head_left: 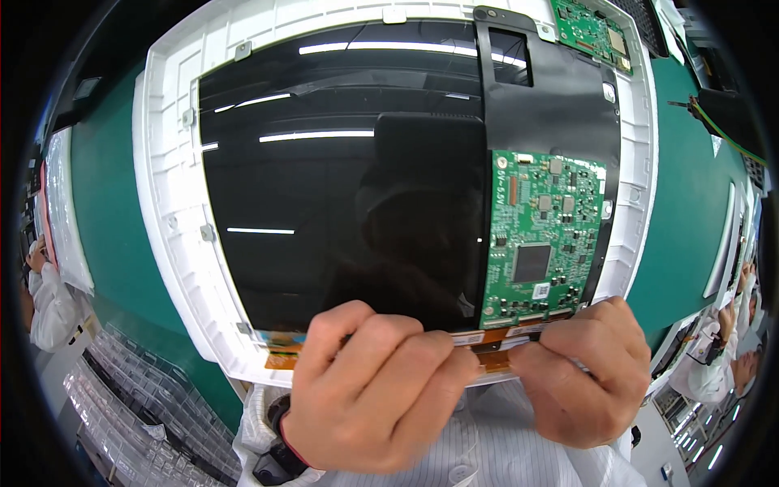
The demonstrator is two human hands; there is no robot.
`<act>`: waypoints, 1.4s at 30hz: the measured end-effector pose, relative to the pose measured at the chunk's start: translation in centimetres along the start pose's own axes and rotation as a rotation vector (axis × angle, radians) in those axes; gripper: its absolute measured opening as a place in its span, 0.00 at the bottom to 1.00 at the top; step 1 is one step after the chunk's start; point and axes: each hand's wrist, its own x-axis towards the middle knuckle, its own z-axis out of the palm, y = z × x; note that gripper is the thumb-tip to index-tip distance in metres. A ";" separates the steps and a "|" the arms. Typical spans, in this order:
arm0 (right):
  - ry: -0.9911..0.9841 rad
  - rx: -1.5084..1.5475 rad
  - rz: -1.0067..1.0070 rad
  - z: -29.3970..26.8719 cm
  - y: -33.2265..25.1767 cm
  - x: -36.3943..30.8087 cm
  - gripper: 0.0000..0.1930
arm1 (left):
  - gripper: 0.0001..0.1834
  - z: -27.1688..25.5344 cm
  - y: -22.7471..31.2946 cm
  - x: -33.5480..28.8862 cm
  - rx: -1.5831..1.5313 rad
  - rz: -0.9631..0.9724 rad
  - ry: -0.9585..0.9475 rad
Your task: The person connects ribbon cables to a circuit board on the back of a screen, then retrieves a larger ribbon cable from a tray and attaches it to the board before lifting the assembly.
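Panel [324, 203], glossy black, set inside a white plastic frame [168, 235] over a green work surface [105, 195], bright light streaks [316, 134] mirrored across it. On its right part, a green circuit board [560, 223] with a large square chip [532, 264], mounted below a dark plate [552, 114] with a cut-out near the top. At the frame's upper right corner, a smaller green board [586, 31]. Along the panel's lower edge, nearest the striped coat [487, 438], an orange flexible strip [493, 365], partly hidden. Left hand [377, 385] over that edge, left of the circuit board, back uppermost, fingers curled and close together, tips mostly hidden. Right hand [586, 377] just below the circuit board, likewise curled, fingertips bunched at the strip, close to the left hand's fingers. Cannot tell, for either hand, whether pinching the strip between thumb and finger or only pressing against the edge. On the left wrist, a dark band [280, 454]. At lower left, clear plastic trays [150, 390] in a stack. At the left rim, a co-worker [53, 308] in white; at the right rim, others [704, 369] likewise.
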 end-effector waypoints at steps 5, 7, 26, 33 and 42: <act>0.079 -0.048 0.025 0.5 0.4 0.1 0.18 | 0.12 0.0 0.5 0.3 0.042 -0.097 -0.014; 0.116 -0.033 0.015 0.9 0.4 0.2 0.19 | 0.12 0.0 0.7 0.7 0.044 -0.133 -0.025; 0.173 0.004 -0.007 1.8 0.6 -0.1 0.23 | 0.12 -0.1 1.2 1.3 0.049 -0.146 -0.073; 0.233 0.066 -0.058 1.9 0.8 -0.6 0.20 | 0.13 -0.4 1.8 1.5 0.029 -0.206 -0.116; 0.227 -0.047 -0.107 2.3 0.7 -0.3 0.20 | 0.11 -0.4 2.0 1.9 0.034 -0.172 -0.153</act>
